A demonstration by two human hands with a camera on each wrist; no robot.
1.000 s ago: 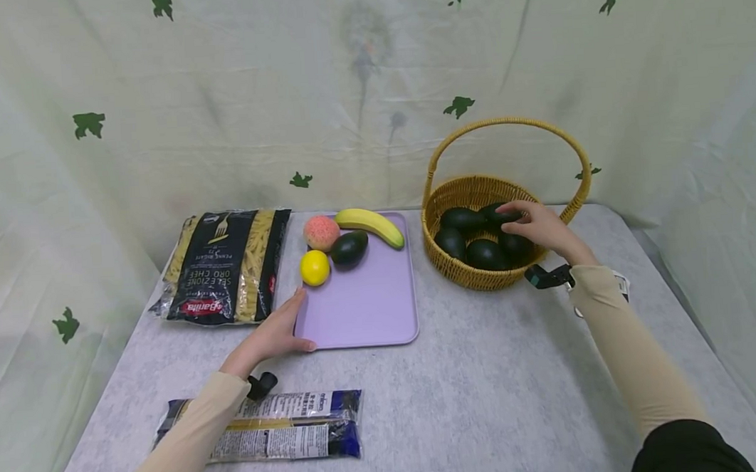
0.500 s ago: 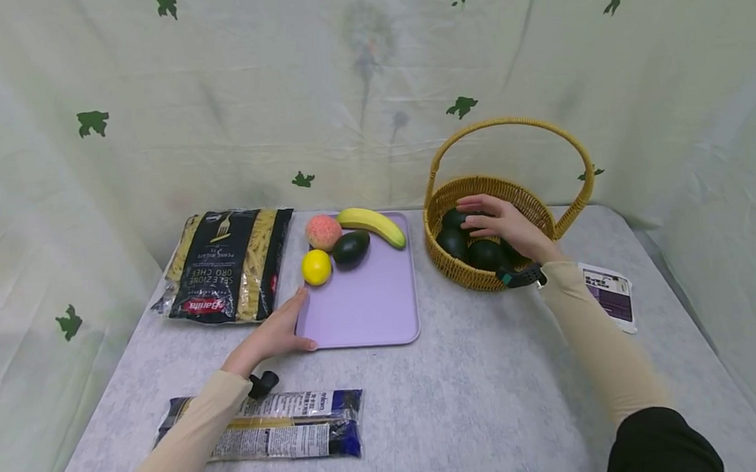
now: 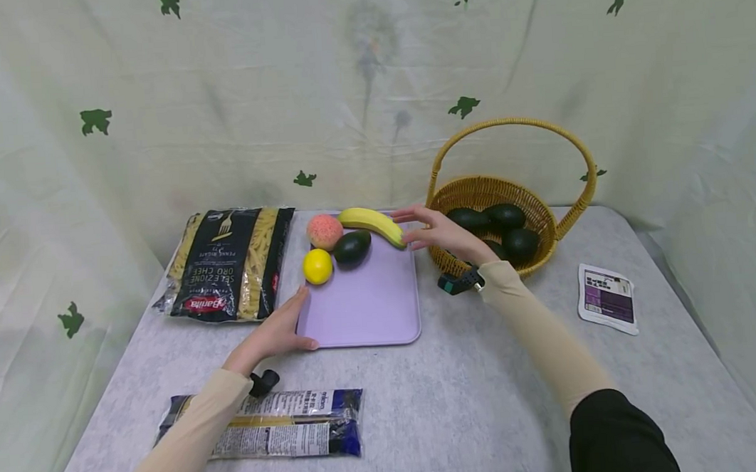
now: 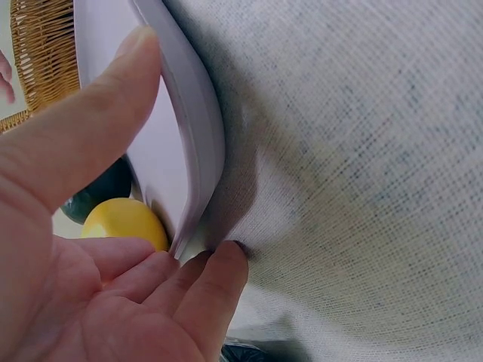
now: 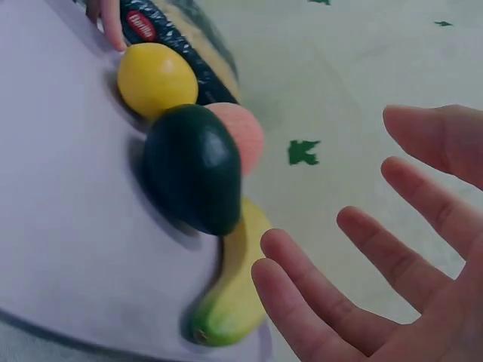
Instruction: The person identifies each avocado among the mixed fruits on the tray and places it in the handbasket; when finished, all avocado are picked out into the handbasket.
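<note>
My left hand [image 3: 274, 338] rests at the near left corner of the lilac tray [image 3: 369, 308], thumb on the near rim and extended fingers along the left side. In the left wrist view its thumb [image 4: 121, 90] lies over the tray's rim. My right hand [image 3: 445, 236], fingers spread and holding nothing, hovers between the tray and the wicker basket [image 3: 481, 188], by the end of a banana [image 3: 372, 223]. On the tray, a dark green avocado [image 3: 353, 249], a yellow lemon [image 3: 317, 266] and a pinkish peach [image 3: 324, 232] cluster beside the banana. Several avocados [image 3: 520, 246] lie in the basket, partly hidden by my right hand.
A black Barilla penne bag [image 3: 225, 265] lies left of the tray. Near the front, a long clear-and-blue pasta packet [image 3: 298, 425] sits partly under my left forearm. A white-and-purple pouch [image 3: 607, 299] lies at right. The basket's tall handle [image 3: 513, 121] arches above it.
My right hand has left the avocados in the basket and moved left toward the banana end of the tray, uncovering the pouch. The left hand stays at the tray corner.
</note>
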